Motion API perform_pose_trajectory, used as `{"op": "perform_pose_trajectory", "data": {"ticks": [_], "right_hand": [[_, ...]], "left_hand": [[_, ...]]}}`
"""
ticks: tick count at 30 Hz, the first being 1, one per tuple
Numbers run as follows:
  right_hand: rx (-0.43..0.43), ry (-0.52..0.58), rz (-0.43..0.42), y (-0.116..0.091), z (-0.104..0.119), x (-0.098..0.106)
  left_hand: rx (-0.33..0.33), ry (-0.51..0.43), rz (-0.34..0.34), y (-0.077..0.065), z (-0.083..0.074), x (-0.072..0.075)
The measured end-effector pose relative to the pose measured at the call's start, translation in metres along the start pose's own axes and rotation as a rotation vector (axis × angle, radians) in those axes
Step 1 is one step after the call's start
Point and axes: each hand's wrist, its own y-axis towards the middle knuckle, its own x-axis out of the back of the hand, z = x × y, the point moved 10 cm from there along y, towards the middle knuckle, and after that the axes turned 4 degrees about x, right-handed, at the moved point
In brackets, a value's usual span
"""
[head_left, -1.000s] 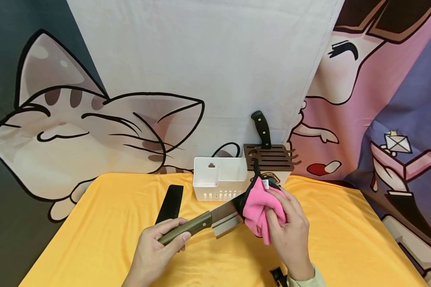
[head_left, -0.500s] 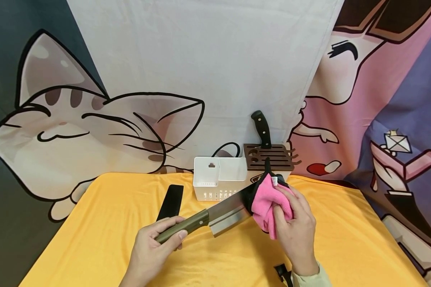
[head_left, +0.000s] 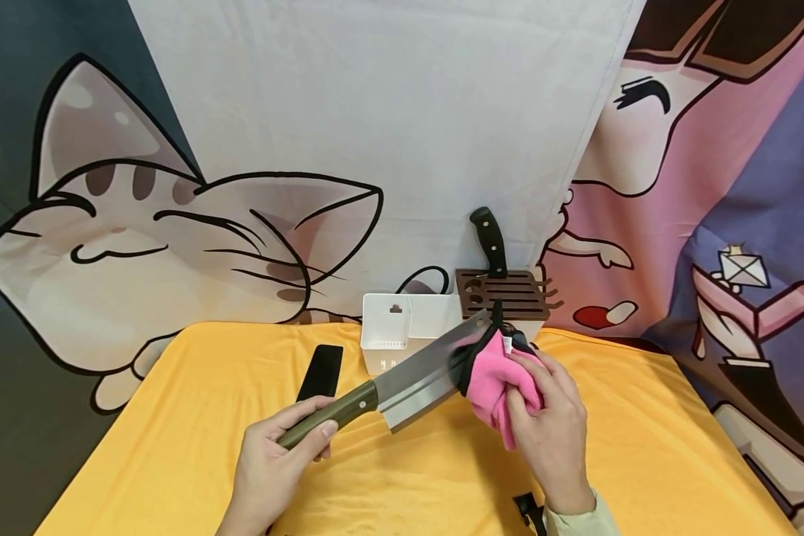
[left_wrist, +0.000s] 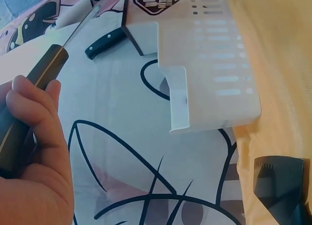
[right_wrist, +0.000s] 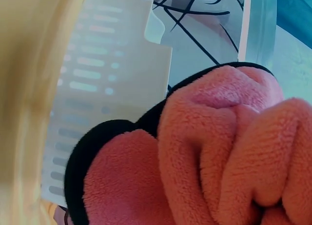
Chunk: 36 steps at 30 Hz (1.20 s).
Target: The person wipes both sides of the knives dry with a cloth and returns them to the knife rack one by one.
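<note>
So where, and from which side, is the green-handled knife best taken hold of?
Likely by its handle, coming from the person's left: it points toward that side, away from the blade, and its length leaves room to wrap round. The left hand holds it there; the right hand has the pink cloth over part of the blade.

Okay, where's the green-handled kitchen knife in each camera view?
Head: the green-handled kitchen knife is central, in the left hand.
Left wrist: left side, handle below, blade above.
Right wrist: unclear; a pale strip, upper right, might be its blade.
Shared landmark: white slotted basket; middle, upper right, left respectively.
</note>
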Motion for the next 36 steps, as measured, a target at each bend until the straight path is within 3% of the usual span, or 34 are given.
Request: {"op": "perform_pose_trajectory", "data": {"ticks": [10, 20, 29, 36], "right_hand": [[-0.029, -0.027, 0.034, 0.001, -0.004, -0.001], [-0.033, -0.004, 0.025, 0.003, -0.005, 0.002], [-0.034, 0.012, 0.021, 0.003, -0.004, 0.002], [-0.027, 0.045, -0.002, 0.003, -0.003, 0.005]], "left_hand": [[-0.025, 0.003, -0.025, 0.002, 0.001, 0.004], [0.062, -0.007, -0.009, 0.004, 0.009, 0.003], [0.042, 0.028, 0.055, 0.003, 0.009, -0.005], [0.015, -0.036, 0.034, 0.004, 0.008, -0.004]]}}
